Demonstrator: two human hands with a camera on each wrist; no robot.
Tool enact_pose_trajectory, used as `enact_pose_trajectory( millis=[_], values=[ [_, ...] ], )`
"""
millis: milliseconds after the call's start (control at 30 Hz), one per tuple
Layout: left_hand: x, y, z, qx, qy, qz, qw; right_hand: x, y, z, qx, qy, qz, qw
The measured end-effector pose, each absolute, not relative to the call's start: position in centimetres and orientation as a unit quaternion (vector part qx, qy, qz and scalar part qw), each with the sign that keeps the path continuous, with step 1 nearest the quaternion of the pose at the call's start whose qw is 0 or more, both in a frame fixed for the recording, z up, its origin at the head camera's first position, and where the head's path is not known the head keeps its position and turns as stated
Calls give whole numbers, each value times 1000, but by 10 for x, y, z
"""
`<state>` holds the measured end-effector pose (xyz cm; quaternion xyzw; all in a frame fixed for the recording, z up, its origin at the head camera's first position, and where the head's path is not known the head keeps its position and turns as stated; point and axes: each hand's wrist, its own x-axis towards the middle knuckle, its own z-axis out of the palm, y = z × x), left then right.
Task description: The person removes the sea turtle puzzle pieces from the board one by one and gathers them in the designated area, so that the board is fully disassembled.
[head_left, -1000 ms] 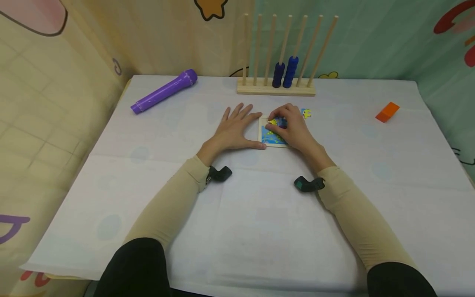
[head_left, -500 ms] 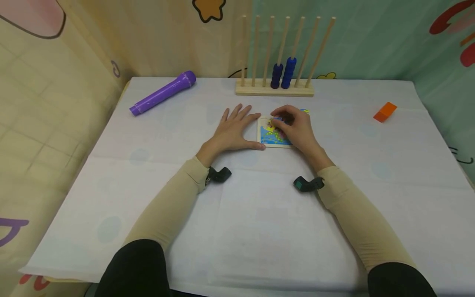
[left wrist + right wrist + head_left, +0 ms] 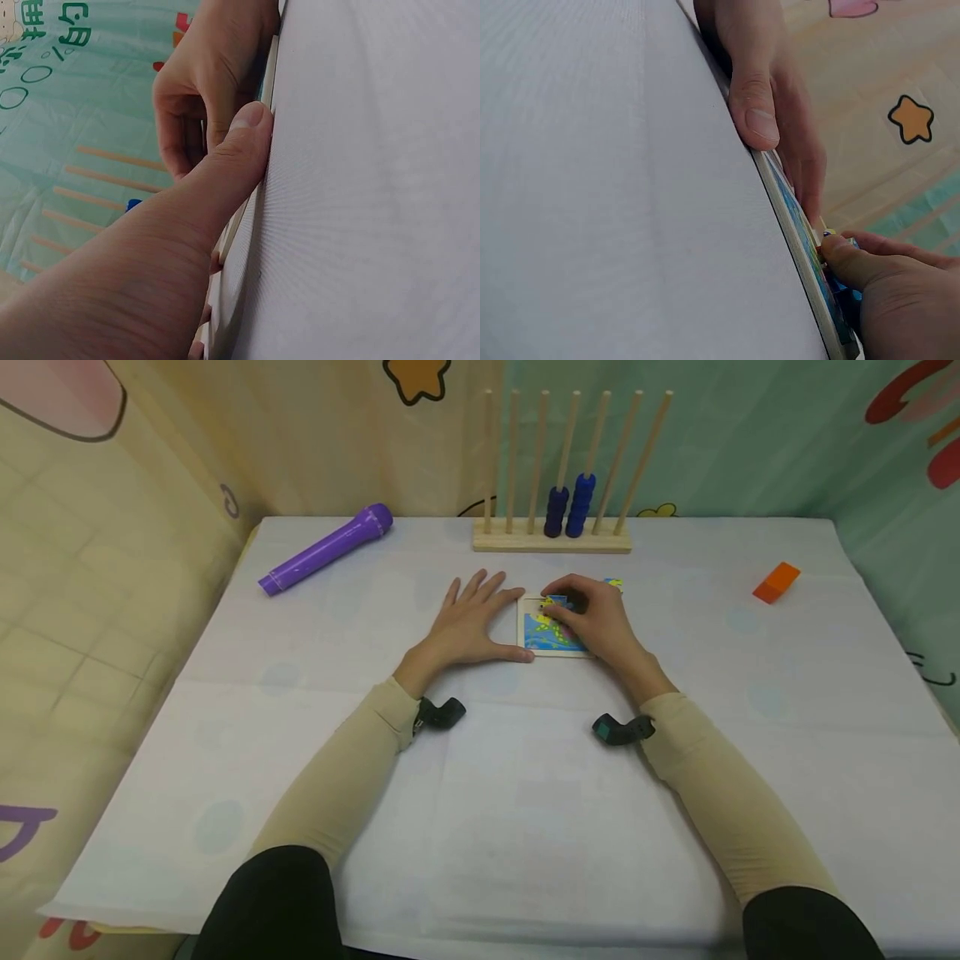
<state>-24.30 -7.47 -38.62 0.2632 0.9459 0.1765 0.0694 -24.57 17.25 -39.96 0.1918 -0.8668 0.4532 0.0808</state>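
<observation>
A small jigsaw puzzle in a pale wooden frame (image 3: 521, 628) lies mid-table, showing a blue and yellow picture. My left hand (image 3: 468, 628) is spread flat beside it, with the thumb at the near left corner and the index finger by the far left corner. Over the far part of the puzzle, my right hand (image 3: 603, 620) pinches a blue and yellow puzzle piece (image 3: 557, 600) between thumb and fingers. In the right wrist view, the piece's edge (image 3: 853, 242) shows beyond the thumb, close over the board. The right hand hides the puzzle's right side.
Another loose puzzle piece (image 3: 614, 583) lies just beyond the right hand, partly covered. Behind stands a wooden peg rack (image 3: 551, 547) with blue beads on two pegs. A purple toy microphone (image 3: 326, 550) lies at the back left, an orange block (image 3: 777, 582) at the right.
My right hand has shifted slightly over the puzzle with the pinched piece, uncovering more of the picture and hiding more of the loose piece. The left hand has stayed in place.
</observation>
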Motion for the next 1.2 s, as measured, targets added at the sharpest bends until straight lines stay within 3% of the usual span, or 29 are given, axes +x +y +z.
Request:
enact_pose_trajectory(
  millis=[400, 967, 1200],
  values=[
    [-242, -74, -386, 262, 947, 173, 72, -250, 181, -400, 150, -839, 511, 109],
    [-243, -74, -387, 264, 945, 181, 73, -260, 247, -392, -107, -849, 483, 184],
    [-243, -75, -387, 266, 944, 179, 73, -260, 260, -395, -121, -881, 417, 189]
  ],
)
